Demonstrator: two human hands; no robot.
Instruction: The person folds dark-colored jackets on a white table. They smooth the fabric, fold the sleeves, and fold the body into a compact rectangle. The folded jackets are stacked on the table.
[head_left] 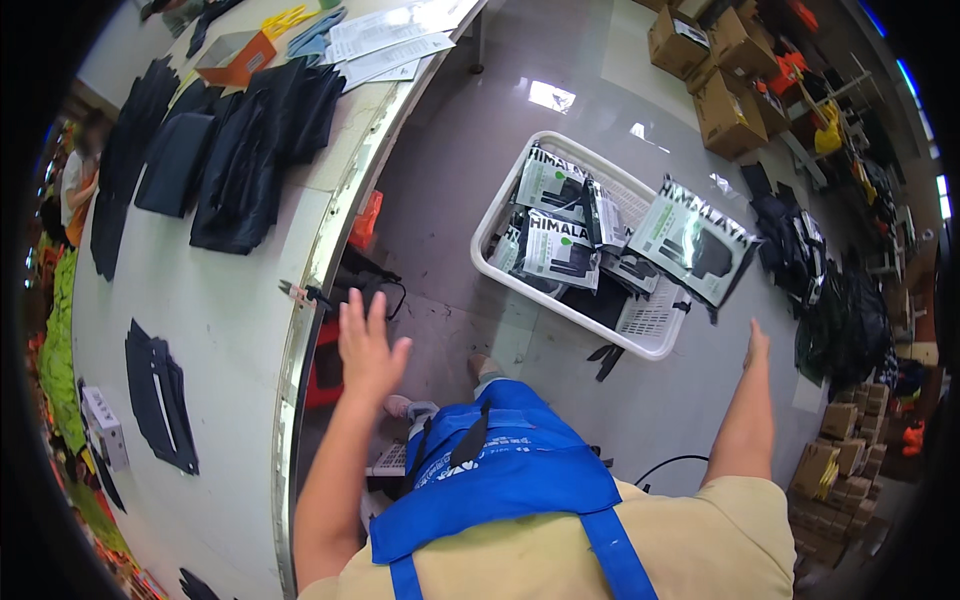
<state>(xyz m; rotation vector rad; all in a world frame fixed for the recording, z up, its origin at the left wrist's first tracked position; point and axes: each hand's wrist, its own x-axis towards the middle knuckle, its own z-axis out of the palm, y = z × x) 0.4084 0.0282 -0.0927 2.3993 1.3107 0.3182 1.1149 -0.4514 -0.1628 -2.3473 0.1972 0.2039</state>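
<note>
My left hand [372,350] is raised beside the table edge, fingers spread, holding nothing. Out to the right, my right hand [757,345] has its fingers stretched out and is seen edge-on, with nothing in it. Just beyond it, a flat plastic package [693,243] with a dark item pictured on it hangs tilted over the right rim of a white plastic basket [505,282]. That package is apart from my hand; whether it touches the basket I cannot tell. Inside the basket lie several similar packages [560,250], piled toward its left end.
On my left runs a long white table [235,330] with stacks of dark folded cloth [240,170], an orange box [235,58] and papers [390,45]. Cardboard boxes [728,118] and dark bagged goods [840,310] stand on the right. Another person [80,180] is at far left.
</note>
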